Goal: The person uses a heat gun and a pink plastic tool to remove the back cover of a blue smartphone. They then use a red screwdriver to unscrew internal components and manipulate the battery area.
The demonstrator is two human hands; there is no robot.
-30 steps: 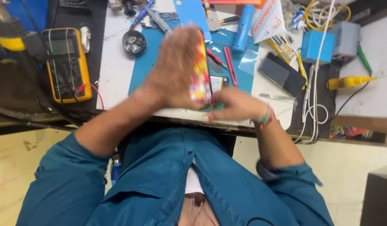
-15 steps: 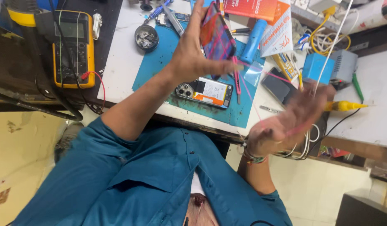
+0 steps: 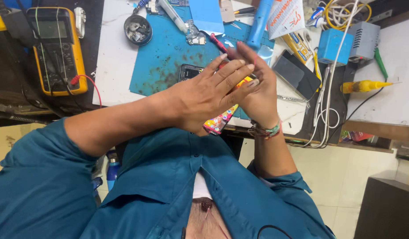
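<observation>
My left hand (image 3: 206,95) and my right hand (image 3: 259,95) are pressed together above the front edge of the workbench. Between their palms is a flat, brightly patterned phone cover (image 3: 220,121), whose lower corner sticks out below the hands. My left fingers lie stretched across the back of my right hand, which wears a beaded band at the wrist. Just behind the hands, a dark opened phone (image 3: 189,71) lies on the stained blue work mat (image 3: 169,53), partly hidden by my fingers.
A yellow multimeter (image 3: 58,48) with a red lead lies at the left. A round dish of small parts (image 3: 138,28) sits at the back. To the right are a red screwdriver (image 3: 220,44), a dark phone (image 3: 297,75), a blue box (image 3: 335,46), white cables (image 3: 321,110) and a yellow bottle (image 3: 363,86).
The hands were apart, the left raised with the patterned cover and the right swung out to the right. Now they have come together on the cover, lower and nearer my body.
</observation>
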